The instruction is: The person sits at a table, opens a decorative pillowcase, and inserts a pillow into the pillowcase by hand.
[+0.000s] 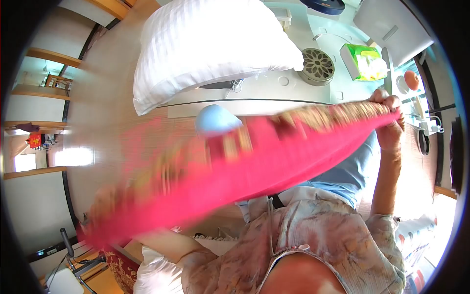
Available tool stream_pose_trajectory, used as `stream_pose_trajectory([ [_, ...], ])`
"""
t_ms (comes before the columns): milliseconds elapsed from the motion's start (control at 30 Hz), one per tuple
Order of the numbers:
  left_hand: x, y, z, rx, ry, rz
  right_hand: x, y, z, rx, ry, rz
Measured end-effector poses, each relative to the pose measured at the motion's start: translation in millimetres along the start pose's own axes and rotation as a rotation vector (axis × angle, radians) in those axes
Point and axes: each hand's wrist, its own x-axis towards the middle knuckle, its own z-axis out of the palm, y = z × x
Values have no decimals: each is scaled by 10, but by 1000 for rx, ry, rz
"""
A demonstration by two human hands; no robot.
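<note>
A pinkish-red cloth (254, 166) with a gold and brown pattern along its upper side is stretched between my two hands, slanting down to the left. Motion blurs much of it, most of all at the left end. My right hand (389, 120) has its fingers wrapped round the cloth's upper right corner. At the lower left end, my left hand (105, 203) is smeared and partly covered by the cloth; it appears to grip that end. Beyond the cloth, a white striped pillow (210, 44) rests on the table. My light blue knee (215, 119) shows just above the cloth.
On the glass-topped table (279, 90) stand a round tin with a petal-patterned lid (317, 66) and a green tissue pack (364, 62). A white power strip with plugs (428, 126) is at the right. A dark metal frame (73, 259) stands at the lower left.
</note>
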Motion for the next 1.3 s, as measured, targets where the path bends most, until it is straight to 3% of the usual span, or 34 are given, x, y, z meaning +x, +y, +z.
stream_pose_trajectory([
  [100,325,246,-380,-178,-659,313,159,58,116,14,-159,-74],
  [133,217,303,-192,-181,-664,323,166,100,72,25,-130,-40],
  [200,-155,347,186,289,-530,60,114,288,-128,38,-42,35],
  [267,-271,208,172,529,-944,-250,69,363,-244,87,-36,83],
  [300,-236,160,279,672,-1197,-239,41,373,-279,101,-41,115],
  [333,-343,34,297,591,-1248,-400,18,372,-311,104,-44,129],
  [367,-395,-44,372,502,-1278,-516,-6,365,-336,11,-46,172],
  [467,-398,-119,555,457,-1332,-429,-57,369,-369,-64,-4,226],
  [533,-312,-239,599,295,-1179,-437,-13,400,-310,-26,72,242],
  [567,-325,-304,668,385,-1042,-314,-4,408,-291,-27,71,242],
  [633,-253,-434,830,516,-753,-271,6,436,-280,66,2,181],
  [700,-176,-684,906,420,-548,-248,5,415,-233,107,10,175],
  [767,-81,-704,1062,401,-563,-173,73,283,37,202,-81,73],
  [833,-14,-552,1335,378,-598,71,218,130,303,176,-337,-58],
  [867,56,-497,1422,432,-709,209,358,80,442,173,-328,-63],
  [900,109,-415,1564,389,-768,271,563,51,628,269,-660,-165],
  [933,154,-343,1657,208,-843,172,716,35,819,360,-998,-269],
  [1000,238,-252,1750,-142,-1031,-102,847,0,1170,435,-1367,-203],
  [1033,284,-232,1771,-312,-1142,-282,811,12,1364,461,-1417,-169],
  [1100,426,-190,1815,-147,-1476,-194,717,15,1562,381,-1472,-161],
  [1167,337,-176,1786,156,-1598,-136,705,-16,1502,342,-1489,-157],
  [1200,323,-184,1754,159,-1601,-150,703,-21,1451,291,-1515,-152],
  [1300,251,-235,1615,350,-1688,-299,682,-2,1242,248,-1427,-26],
])
